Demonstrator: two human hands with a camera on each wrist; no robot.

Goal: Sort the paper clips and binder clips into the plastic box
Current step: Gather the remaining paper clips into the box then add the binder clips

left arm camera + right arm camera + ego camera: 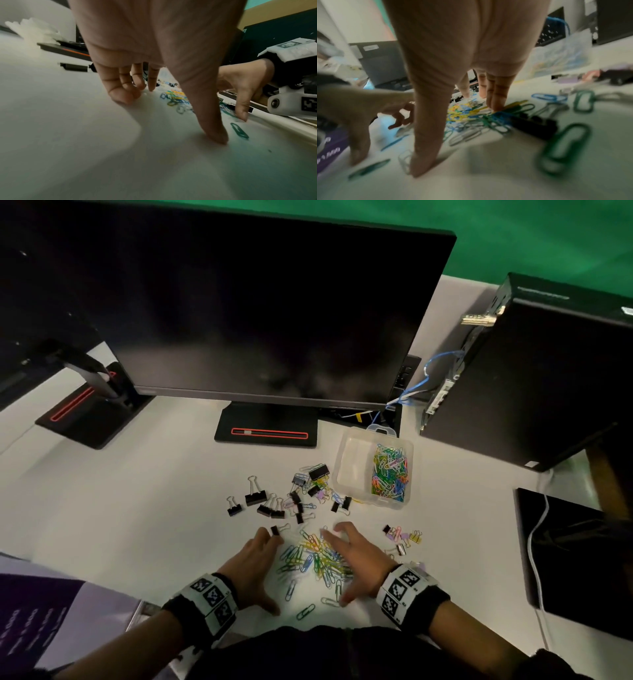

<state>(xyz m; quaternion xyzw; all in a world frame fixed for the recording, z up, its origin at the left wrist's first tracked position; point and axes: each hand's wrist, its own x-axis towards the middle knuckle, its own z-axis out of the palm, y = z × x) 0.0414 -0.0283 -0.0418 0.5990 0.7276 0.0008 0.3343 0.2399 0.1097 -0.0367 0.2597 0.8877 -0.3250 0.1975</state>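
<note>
We see the left hand [252, 568] and right hand [356, 561] on the bench [137, 508], fingers spread, holding nothing — flanking a paper clip pile [315, 559]. Binder clips [274, 505] lie beyond, beside the box [349, 460].

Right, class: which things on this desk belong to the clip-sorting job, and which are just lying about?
Part of the job:
- clear plastic box
- coloured paper clips heaped between the hands
- black binder clips
- small pastel binder clips

Just lying about:
- black monitor
- black computer tower
- blue cable
- purple booklet
</note>
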